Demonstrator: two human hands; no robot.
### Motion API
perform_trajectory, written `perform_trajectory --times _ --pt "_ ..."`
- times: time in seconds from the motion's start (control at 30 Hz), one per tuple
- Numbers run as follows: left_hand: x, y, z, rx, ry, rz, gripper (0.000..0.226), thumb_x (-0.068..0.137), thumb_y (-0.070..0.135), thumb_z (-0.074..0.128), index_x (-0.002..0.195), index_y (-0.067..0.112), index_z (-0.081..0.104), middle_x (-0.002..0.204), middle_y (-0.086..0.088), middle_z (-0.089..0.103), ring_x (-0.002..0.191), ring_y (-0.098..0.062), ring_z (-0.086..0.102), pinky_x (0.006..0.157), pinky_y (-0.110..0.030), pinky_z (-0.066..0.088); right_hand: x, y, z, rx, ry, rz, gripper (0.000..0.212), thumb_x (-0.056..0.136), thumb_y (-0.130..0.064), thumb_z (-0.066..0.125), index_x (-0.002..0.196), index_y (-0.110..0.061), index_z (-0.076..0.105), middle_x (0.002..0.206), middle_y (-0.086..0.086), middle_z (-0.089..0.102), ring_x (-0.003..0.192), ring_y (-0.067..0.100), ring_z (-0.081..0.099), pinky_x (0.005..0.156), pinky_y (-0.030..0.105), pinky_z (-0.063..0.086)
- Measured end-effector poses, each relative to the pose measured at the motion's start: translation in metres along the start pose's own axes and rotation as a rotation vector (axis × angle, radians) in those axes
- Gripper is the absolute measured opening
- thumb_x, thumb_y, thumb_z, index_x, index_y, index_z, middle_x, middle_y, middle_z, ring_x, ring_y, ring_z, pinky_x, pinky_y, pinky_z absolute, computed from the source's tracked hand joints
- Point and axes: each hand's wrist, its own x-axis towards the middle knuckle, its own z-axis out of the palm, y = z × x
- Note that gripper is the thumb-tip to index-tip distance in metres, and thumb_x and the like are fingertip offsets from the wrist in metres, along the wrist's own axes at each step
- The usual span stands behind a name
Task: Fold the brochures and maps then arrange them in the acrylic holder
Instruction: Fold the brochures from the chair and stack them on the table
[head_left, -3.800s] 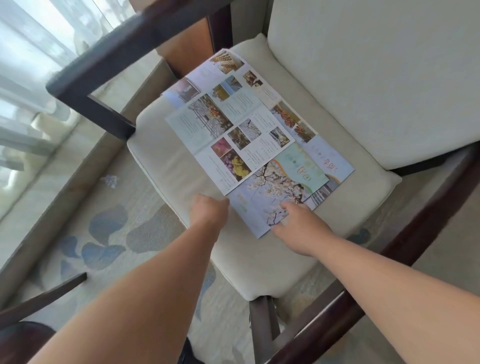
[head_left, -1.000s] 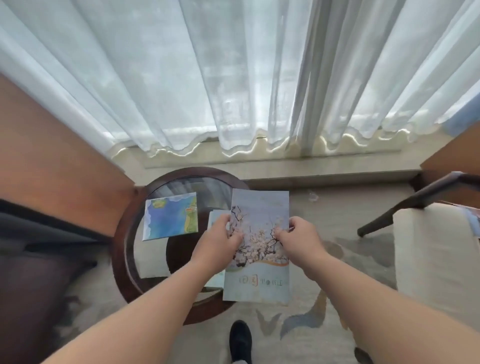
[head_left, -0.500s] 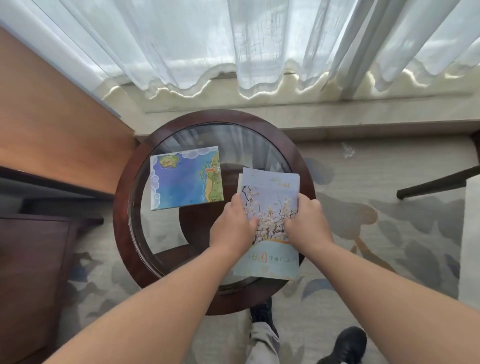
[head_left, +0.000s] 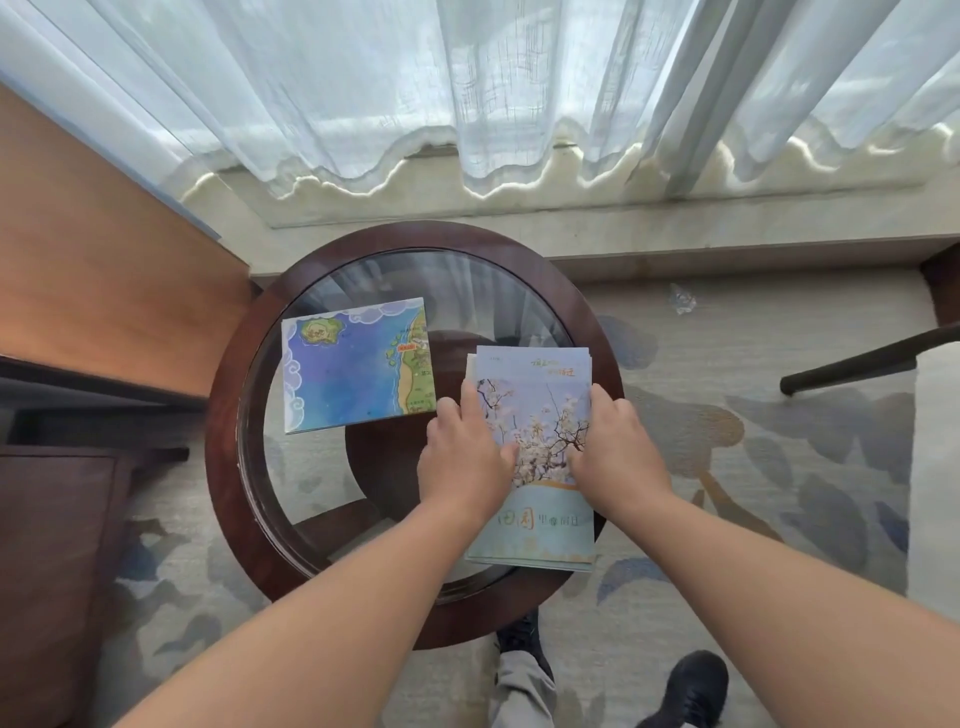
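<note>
The left hand (head_left: 465, 457) and right hand (head_left: 615, 452) pinch the side edges of a folded pale-blue blossom-print paper brochure (head_left: 535, 400), thumbs on top. It lies at the right edge of a round glass-topped dark wooden table (head_left: 228, 457). A folded blue paper map (head_left: 353, 369) lies towards the table's left edge.

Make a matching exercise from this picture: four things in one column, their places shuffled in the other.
Things
1. map
2. brochure
3. left hand
4. curtain

Places
a. hangs beyond the table
b. at the brochure's left edge
c. lies alone on the table's left half
d. gripped at both side edges

Pairs: 1-c, 2-d, 3-b, 4-a
</note>
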Motion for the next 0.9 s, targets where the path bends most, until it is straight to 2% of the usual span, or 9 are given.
perform_trajectory --times 0.07,0.17,0.27,0.4,0.47,0.57,0.67,0.73,0.9 --pt "0.004 0.005 0.0 0.085 0.101 0.091 0.084 0.087 0.047 0.057 0.151 0.016 0.013 0.134 -0.006 0.034 0.12 -0.027 0.038 0.097 -0.04 0.039 0.001 0.003 -0.003 -0.124 0.001 -0.065 0.082 0.086 -0.022 0.068 0.149 -0.018 0.016 0.138 0.006 0.031 0.112 0.027 0.046 0.081 0.035 0.046" --pt "0.019 0.019 0.002 0.133 0.128 0.238 0.081 0.089 0.049 0.052 0.152 0.015 0.015 0.154 -0.01 0.02 0.142 -0.029 0.017 0.115 -0.043 0.019 0.012 0.005 -0.013 -0.385 -0.029 -0.232 0.106 0.082 -0.037 0.072 0.154 -0.021 -0.004 0.16 0.001 -0.002 0.142 0.029 0.018 0.106 0.037 0.036" --pt "0.036 0.034 0.012 0.198 0.057 0.331 0.074 0.095 0.052 0.035 0.155 0.017 0.009 0.162 -0.012 0.004 0.149 -0.029 -0.004 0.121 -0.046 -0.001 0.022 0.007 -0.019 -0.529 -0.161 -0.321 0.114 0.078 -0.046 0.074 0.155 -0.019 -0.006 0.163 0.001 -0.013 0.15 0.025 -0.004 0.12 0.04 0.018" --pt "0.037 0.035 0.036 0.292 0.007 0.364 0.072 0.094 0.054 0.007 0.155 0.019 -0.005 0.163 -0.011 -0.011 0.149 -0.026 -0.016 0.118 -0.047 -0.013 0.019 0.015 -0.012 -0.573 -0.203 -0.303 0.119 0.078 -0.045 0.076 0.155 -0.016 -0.009 0.163 0.0 -0.014 0.15 0.019 -0.009 0.122 0.04 0.006" --pt "0.031 0.027 0.046 0.33 0.025 0.406 0.074 0.092 0.058 0.003 0.155 0.019 -0.008 0.163 -0.011 -0.013 0.149 -0.026 -0.017 0.118 -0.047 -0.014 0.018 0.017 -0.01 -0.563 -0.196 -0.29 0.119 0.078 -0.045 0.076 0.154 -0.019 -0.011 0.163 -0.002 -0.015 0.15 0.018 -0.008 0.122 0.04 0.004" --pt "0.014 0.014 0.059 0.351 0.064 0.489 0.071 0.097 0.058 0.011 0.153 0.02 -0.008 0.164 -0.009 -0.007 0.15 -0.025 -0.01 0.119 -0.047 -0.012 0.018 0.017 -0.01 -0.557 -0.207 -0.248 0.118 0.079 -0.046 0.074 0.154 -0.023 -0.014 0.162 -0.007 -0.019 0.15 0.02 -0.005 0.121 0.046 0.005" --pt "-0.013 0.003 0.067 0.327 0.067 0.52 0.066 0.098 0.053 0.017 0.152 0.017 0.006 0.162 -0.011 0.006 0.151 -0.027 0.002 0.12 -0.049 0.0 0.016 0.016 -0.009 -0.589 -0.207 -0.223 0.111 0.085 -0.041 0.069 0.153 -0.025 -0.017 0.161 -0.008 -0.022 0.151 0.022 -0.002 0.12 0.052 0.008" --pt "-0.032 -0.004 0.074 0.328 0.046 0.518 0.068 0.097 0.053 0.022 0.153 0.015 0.014 0.161 -0.013 0.008 0.15 -0.028 0.003 0.118 -0.052 0.005 0.016 0.016 -0.008 -0.607 -0.19 -0.218 0.106 0.089 -0.034 0.066 0.152 -0.024 -0.019 0.161 -0.007 -0.023 0.151 0.023 -0.001 0.119 0.053 0.008" --pt "-0.061 -0.014 0.083 0.41 -0.043 0.511 0.078 0.094 0.064 0.02 0.154 0.017 0.009 0.162 -0.015 0.002 0.15 -0.034 -0.004 0.118 -0.056 -0.001 0.016 0.015 -0.006 -0.595 -0.201 -0.209 0.114 0.085 -0.038 0.071 0.152 -0.024 -0.019 0.161 -0.006 -0.023 0.151 0.025 -0.001 0.118 0.055 0.008"
